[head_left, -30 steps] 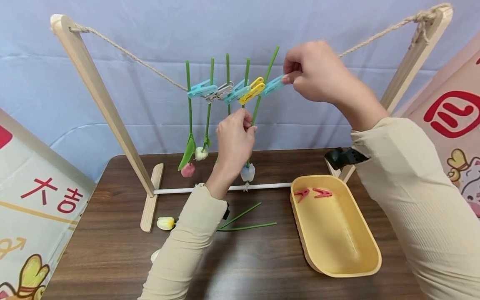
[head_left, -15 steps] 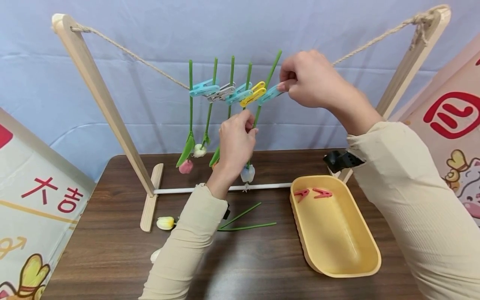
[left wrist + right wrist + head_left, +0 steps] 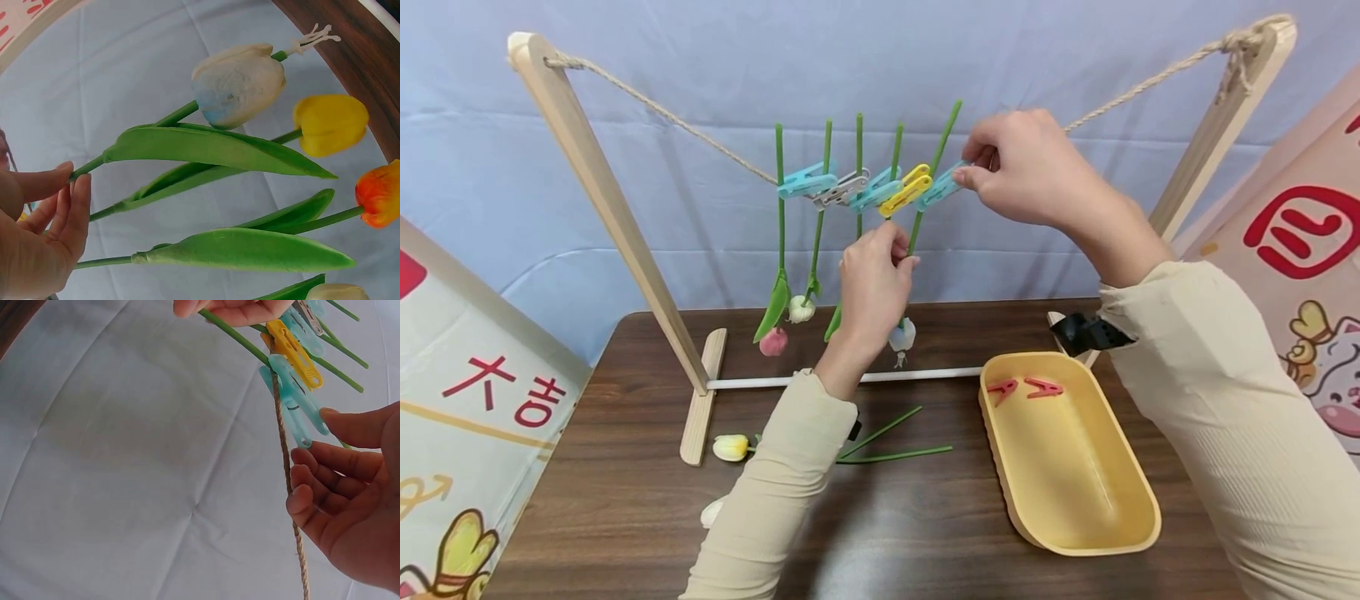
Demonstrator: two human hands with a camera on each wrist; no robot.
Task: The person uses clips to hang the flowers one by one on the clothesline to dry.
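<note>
My left hand (image 3: 874, 287) pinches the green stem of an artificial tulip (image 3: 234, 87) with a white and pale blue head, hanging upside down. My right hand (image 3: 1033, 171) holds the handle end of a light blue clothespin (image 3: 938, 190) between thumb and forefinger. In the right wrist view, that clothespin (image 3: 290, 394) sits at the crossing of the tulip's stem (image 3: 231, 337) and the rope (image 3: 282, 431). To its left, a yellow clothespin (image 3: 906, 191), a grey one (image 3: 841, 189) and further light blue ones hold more upside-down tulips. My left hand hides some flower heads in the head view.
A wooden frame (image 3: 613, 208) carries the rope, with a white bar (image 3: 925, 375) low down. The yellow tray (image 3: 1067, 467) at right contains two red clothespins (image 3: 1043, 387). A yellow-white tulip (image 3: 731, 447) and loose green stems (image 3: 895, 456) lie on the table, partly behind my left sleeve.
My right hand has come down slightly, and the light blue clothespin has sunk a little with it. The left hand keeps its pinch on the stem, having barely shifted to the right.
</note>
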